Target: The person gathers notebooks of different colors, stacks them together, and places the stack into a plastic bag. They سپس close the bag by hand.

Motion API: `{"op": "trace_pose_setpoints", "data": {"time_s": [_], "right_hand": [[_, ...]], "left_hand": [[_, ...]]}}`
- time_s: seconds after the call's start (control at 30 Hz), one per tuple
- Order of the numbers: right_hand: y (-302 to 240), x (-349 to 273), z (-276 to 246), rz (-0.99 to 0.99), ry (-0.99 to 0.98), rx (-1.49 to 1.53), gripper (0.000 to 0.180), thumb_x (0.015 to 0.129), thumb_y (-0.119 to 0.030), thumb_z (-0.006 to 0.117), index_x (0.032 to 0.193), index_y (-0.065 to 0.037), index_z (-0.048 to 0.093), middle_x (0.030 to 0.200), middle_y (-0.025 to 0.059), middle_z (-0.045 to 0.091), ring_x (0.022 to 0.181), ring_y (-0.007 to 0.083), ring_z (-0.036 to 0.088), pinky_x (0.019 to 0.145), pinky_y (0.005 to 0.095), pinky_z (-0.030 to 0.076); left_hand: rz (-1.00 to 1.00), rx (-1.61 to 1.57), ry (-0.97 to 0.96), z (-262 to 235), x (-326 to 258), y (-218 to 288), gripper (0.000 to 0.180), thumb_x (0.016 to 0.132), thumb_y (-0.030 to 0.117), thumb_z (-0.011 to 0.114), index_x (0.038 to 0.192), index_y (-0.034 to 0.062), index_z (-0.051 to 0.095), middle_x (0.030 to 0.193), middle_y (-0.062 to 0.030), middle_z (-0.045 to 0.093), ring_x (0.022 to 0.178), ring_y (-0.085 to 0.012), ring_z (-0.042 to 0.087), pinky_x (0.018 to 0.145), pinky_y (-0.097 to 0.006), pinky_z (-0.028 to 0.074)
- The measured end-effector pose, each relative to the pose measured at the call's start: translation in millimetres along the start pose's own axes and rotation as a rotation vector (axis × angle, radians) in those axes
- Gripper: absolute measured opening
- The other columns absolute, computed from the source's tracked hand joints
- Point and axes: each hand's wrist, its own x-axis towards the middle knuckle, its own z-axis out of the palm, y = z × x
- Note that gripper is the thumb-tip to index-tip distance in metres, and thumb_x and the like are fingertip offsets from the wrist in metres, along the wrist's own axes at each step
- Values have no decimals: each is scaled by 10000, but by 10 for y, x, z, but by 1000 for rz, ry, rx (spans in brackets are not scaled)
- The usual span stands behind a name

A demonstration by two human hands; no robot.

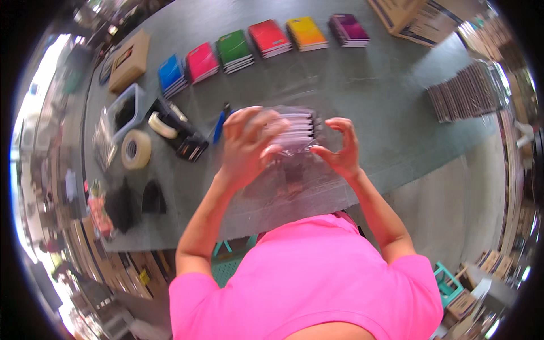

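Note:
A small stack of notebooks [297, 129] in clear plastic wrap is in front of me, its pale page edges facing up. My left hand [249, 139], blurred by motion, curves around the stack's left end, fingers and thumb on either side. At the other end, my right hand [341, 148] has its thumb and forefinger curved apart; the thumb tip lies by the loose plastic, and whether it touches is unclear. Beyond my hands runs a row of notebook piles: blue [171, 75], pink [202, 62], green [234, 51], red [269, 38], yellow [306, 33] and purple [349, 30].
Left of my hands lie a black tape dispenser [184, 133], a tape roll [136, 149], a blue plastic bin [135, 116] and a blue pen-like tool [219, 126]. A brown notebook stack [464, 95] and a cardboard box [422, 20] sit on the right.

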Motion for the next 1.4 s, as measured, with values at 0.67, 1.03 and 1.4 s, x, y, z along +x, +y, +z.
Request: {"op": "trace_pose_setpoints", "data": {"time_s": [0.67, 1.03, 1.4], "right_hand": [[-323, 234, 120, -410, -357, -406, 481, 691, -165, 709, 1152, -130, 577, 1164, 37, 526, 1116, 216, 477, 974, 408, 335], [-407, 304, 144, -338, -268, -336, 285, 715, -142, 688, 998, -142, 654, 908, -12, 586, 894, 191, 539, 833, 355, 383], [-531, 309, 125, -86, -177, -217, 397, 672, -52, 707, 1060, -101, 637, 1014, 57, 601, 940, 237, 562, 859, 390, 415]], "left_hand": [[-141, -204, -36, 350, -286, 52, 528, 610, 2, 725, 1120, 74, 603, 1002, -71, 541, 960, -266, 511, 810, -356, 463], [38, -458, -210, 227, 103, -161, 235, 737, 40, 674, 971, 38, 650, 864, -86, 605, 797, -257, 576, 687, -353, 491], [-49, -522, -91, 172, 59, -198, 438, 699, 121, 754, 1098, 46, 591, 917, -89, 603, 834, -246, 571, 719, -342, 474]]}}
